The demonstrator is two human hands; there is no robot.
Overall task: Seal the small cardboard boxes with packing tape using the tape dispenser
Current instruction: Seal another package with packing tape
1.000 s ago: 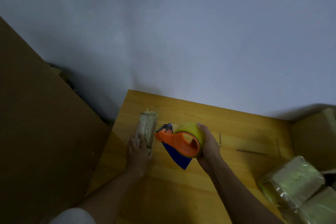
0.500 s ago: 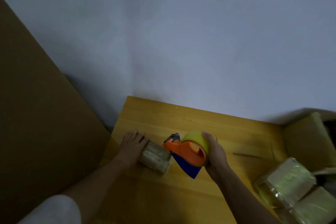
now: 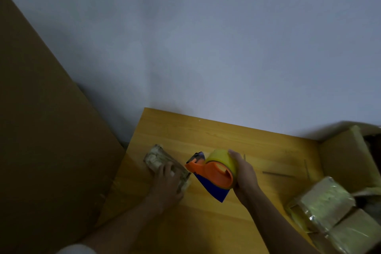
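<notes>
left hand (image 3: 167, 183) pressing small box (image 3: 162, 163) near table (image 3: 206, 136) left edge, right hand (image 3: 244, 173) gripping tape dispenser (image 3: 212, 173)

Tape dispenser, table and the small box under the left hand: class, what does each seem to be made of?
Tape dispenser: likely moulded plastic, smooth orange and blue, carrying a glossy yellowish tape roll.
Table: wood or wood-look laminate, with faint grain lines.
Small box: probably cardboard under shiny, crinkled tape.
</notes>
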